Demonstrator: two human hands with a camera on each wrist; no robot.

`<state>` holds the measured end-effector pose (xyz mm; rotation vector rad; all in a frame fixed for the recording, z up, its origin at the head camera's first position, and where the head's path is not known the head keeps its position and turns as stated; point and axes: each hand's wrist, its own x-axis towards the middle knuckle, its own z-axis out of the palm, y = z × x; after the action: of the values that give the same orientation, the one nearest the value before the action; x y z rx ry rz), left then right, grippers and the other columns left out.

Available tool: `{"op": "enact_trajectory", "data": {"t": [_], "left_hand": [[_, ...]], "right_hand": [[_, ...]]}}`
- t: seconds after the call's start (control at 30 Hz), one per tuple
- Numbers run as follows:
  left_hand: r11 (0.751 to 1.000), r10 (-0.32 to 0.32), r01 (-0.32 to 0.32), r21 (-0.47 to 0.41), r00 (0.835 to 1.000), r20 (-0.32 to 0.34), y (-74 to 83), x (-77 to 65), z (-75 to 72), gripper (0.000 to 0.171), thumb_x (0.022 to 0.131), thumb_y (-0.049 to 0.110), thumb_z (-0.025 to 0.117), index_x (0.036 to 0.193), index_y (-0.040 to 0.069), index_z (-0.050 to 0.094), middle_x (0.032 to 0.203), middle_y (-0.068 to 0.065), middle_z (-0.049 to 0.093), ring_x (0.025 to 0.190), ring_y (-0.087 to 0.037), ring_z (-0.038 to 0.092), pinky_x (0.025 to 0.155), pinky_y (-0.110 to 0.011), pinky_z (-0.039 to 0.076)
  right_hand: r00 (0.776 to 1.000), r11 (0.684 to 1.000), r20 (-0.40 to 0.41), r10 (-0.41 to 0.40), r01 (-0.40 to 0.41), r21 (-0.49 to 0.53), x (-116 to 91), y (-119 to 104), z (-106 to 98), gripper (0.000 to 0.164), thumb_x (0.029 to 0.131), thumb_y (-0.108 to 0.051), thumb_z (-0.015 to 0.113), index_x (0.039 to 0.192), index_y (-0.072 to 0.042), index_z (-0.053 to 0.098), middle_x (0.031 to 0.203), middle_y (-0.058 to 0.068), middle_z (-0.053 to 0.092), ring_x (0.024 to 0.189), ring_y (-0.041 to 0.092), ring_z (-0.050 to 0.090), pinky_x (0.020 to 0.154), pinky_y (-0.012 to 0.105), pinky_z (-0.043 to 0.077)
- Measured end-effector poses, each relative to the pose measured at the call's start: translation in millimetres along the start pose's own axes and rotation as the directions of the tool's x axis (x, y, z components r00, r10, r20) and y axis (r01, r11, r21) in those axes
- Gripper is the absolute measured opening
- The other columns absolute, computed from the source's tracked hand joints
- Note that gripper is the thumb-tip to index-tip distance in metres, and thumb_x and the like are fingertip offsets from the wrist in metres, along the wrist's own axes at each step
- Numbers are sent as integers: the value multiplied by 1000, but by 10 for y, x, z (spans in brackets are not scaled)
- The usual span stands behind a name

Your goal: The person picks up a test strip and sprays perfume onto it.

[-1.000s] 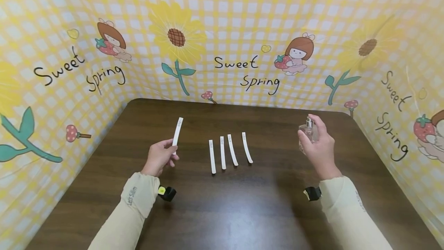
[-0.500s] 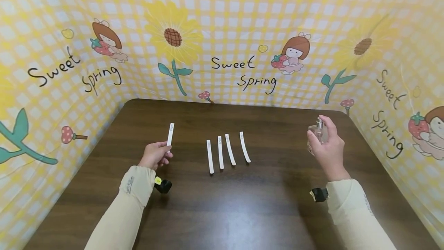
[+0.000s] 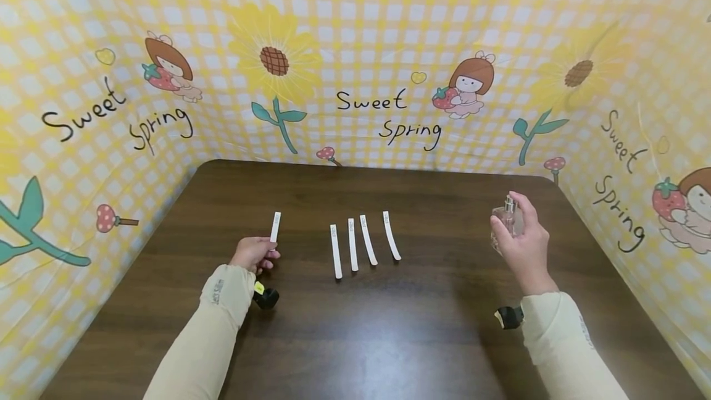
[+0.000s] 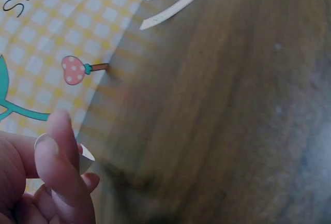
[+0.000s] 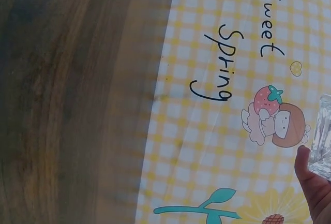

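Observation:
My left hand [image 3: 254, 253] pinches the lower end of a white perfume test strip [image 3: 276, 226] between thumb and fingers, on the left of the table. Small print marks the strip's far end. In the left wrist view just a bit of this strip [image 4: 88, 161] shows past the fingertips. At the right, my right hand [image 3: 528, 245] grips a clear glass perfume bottle [image 3: 502, 222] with a silver spray top, the index finger up at the nozzle. The bottle's glass [image 5: 321, 141] appears at the right edge of the right wrist view. Several more test strips [image 3: 352, 245] lie side by side between the hands.
A dark brown wooden table [image 3: 355, 338] carries everything. A yellow checked cloth [image 3: 366, 48] with sunflowers and "Sweet Spring" lettering encloses its back and sides. Each wrist bears a small black camera [image 3: 266, 298] beside a cream sleeve [image 3: 205, 326].
My left hand has moved left and lowered its strip. My right hand has gone to the right with the perfume bottle, then slightly down. The strips on the table lie as before.

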<state>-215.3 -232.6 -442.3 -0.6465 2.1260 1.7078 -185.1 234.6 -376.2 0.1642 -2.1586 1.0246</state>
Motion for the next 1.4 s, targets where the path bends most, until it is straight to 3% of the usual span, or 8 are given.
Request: {"op": "enact_trajectory", "data": {"t": [0.17, 0.4, 0.57, 0.73, 1.0, 1.23, 1.33, 1.4], "left_hand": [[1000, -8, 8, 3, 1000, -26, -73, 27, 23, 40, 99, 8, 47, 135, -8, 40, 57, 6, 56, 43, -4, 48, 43, -18, 35], [999, -2, 4, 41, 999, -41, -226, 3, -13, 37, 96, 8, 49, 128, -11, 44, 55, 7, 56, 43, -5, 46, 43, -19, 35], [998, 12, -8, 64, 998, -56, -292, 5, -57, 37, 95, 8, 52, 125, -13, 48, 54, 7, 57, 44, -6, 44, 44, -21, 35], [998, 3, 1, 69, 999, -50, -268, 31, -80, 38, 95, 10, 53, 126, -12, 48, 55, 6, 59, 44, -6, 46, 45, -21, 36], [995, 26, -24, 93, 1000, -17, -178, -36, -75, 35, 93, 5, 53, 120, -16, 50, 55, 3, 60, 42, -5, 49, 43, -18, 41], [988, 16, -17, 151, 1000, 8, -163, 10, -129, 30, 95, 13, 51, 109, -13, 51, 54, 1, 61, 42, -7, 50, 44, -18, 44], [987, 15, -14, 159, 1000, -4, -155, 24, -167, 32, 95, 16, 52, 111, -12, 50, 54, 1, 61, 42, -7, 51, 44, -19, 45], [985, 31, -27, 172, 999, -22, -139, 26, -197, 34, 93, 17, 52, 111, -11, 49, 54, 1, 61, 42, -8, 51, 44, -19, 45]], "right_hand": [[1000, 1000, 15, -1, 1, -1, -32, -5, 5, 50, 80, -2, 68, 127, -3, 52, 83, 25, 65, 70, -14, 45, 65, 7, 37], [999, 999, 33, -12, 14, -46, -108, -11, 13, 50, 79, -3, 70, 126, -4, 53, 84, 23, 66, 67, 25, 57, 64, 34, 47], [999, 999, 45, -30, 32, -26, -133, 0, 11, 51, 78, 0, 70, 126, -4, 53, 83, 22, 66, 68, 4, 55, 64, 9, 40], [998, 999, 31, -50, 50, -4, -108, -4, -4, 51, 78, 2, 70, 126, -4, 53, 83, 22, 66, 70, -10, 48, 67, 5, 37], [998, 999, 34, -44, 45, -25, -72, -14, -38, 51, 78, 0, 71, 126, -4, 53, 84, 22, 66, 69, -5, 50, 66, 6, 37], [998, 997, 10, -66, 66, -48, -58, 6, -65, 51, 77, 2, 70, 125, -3, 54, 84, 23, 66, 67, 32, 59, 67, 14, 39], [997, 996, 12, -72, 73, -48, -49, 9, -82, 51, 77, 1, 71, 125, -3, 54, 83, 23, 67, 67, 23, 59, 66, 11, 38], [997, 996, 14, -76, 77, -41, -41, 16, -94, 51, 77, 0, 71, 124, -2, 54, 83, 23, 66, 68, 8, 57, 65, 8, 37]]}}
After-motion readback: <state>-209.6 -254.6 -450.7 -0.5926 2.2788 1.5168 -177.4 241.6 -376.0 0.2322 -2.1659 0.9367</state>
